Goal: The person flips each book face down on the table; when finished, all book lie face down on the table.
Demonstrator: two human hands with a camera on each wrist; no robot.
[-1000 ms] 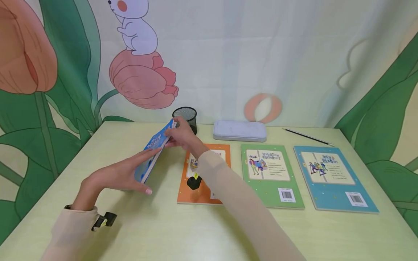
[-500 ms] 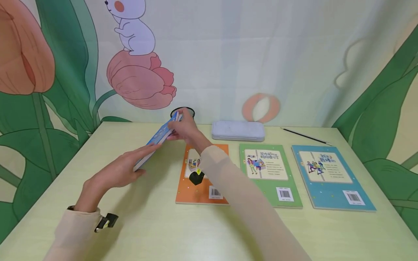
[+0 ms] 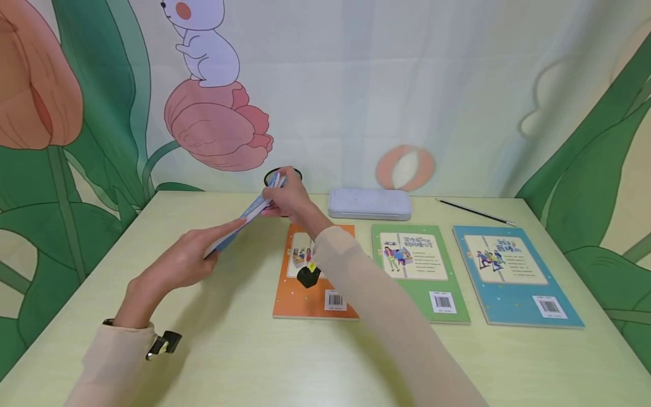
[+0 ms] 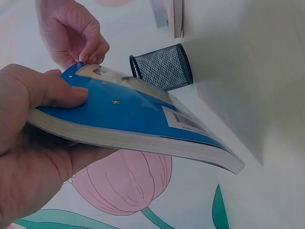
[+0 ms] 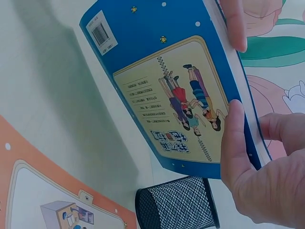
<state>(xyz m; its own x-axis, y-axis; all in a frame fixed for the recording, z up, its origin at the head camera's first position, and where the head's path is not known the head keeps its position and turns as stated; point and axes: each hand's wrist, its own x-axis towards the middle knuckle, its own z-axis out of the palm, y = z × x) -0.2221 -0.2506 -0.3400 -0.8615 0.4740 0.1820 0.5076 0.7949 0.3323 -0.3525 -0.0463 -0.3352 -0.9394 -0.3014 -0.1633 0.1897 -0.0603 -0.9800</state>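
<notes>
A blue paperback book (image 3: pixel 254 207) is held up off the table at a slant, almost edge-on in the head view. Its back cover (image 5: pixel 143 71), with a cartoon panel and barcode, faces the right wrist camera. My left hand (image 3: pixel 185 255) grips the near end, thumb on the cover and fingers underneath in the left wrist view. At the far upper end, my right hand (image 3: pixel 291 195) pinches the book between thumb and fingers. Behind that hand stands a black mesh pen holder (image 4: pixel 162 67), partly hidden in the head view.
Right of the hands, an orange book (image 3: pixel 305 302), a green book (image 3: pixel 424 263) and a teal book (image 3: pixel 513 271) lie in a row. A pale pencil case (image 3: pixel 369 204) and a dark pencil (image 3: pixel 475 212) lie behind them, near a printed curtain (image 3: pixel 325 102).
The blue book has turned from showing its cover to nearly edge-on in the head view. My left hand's spread thumb has closed in on it; my right hand has risen slightly.
</notes>
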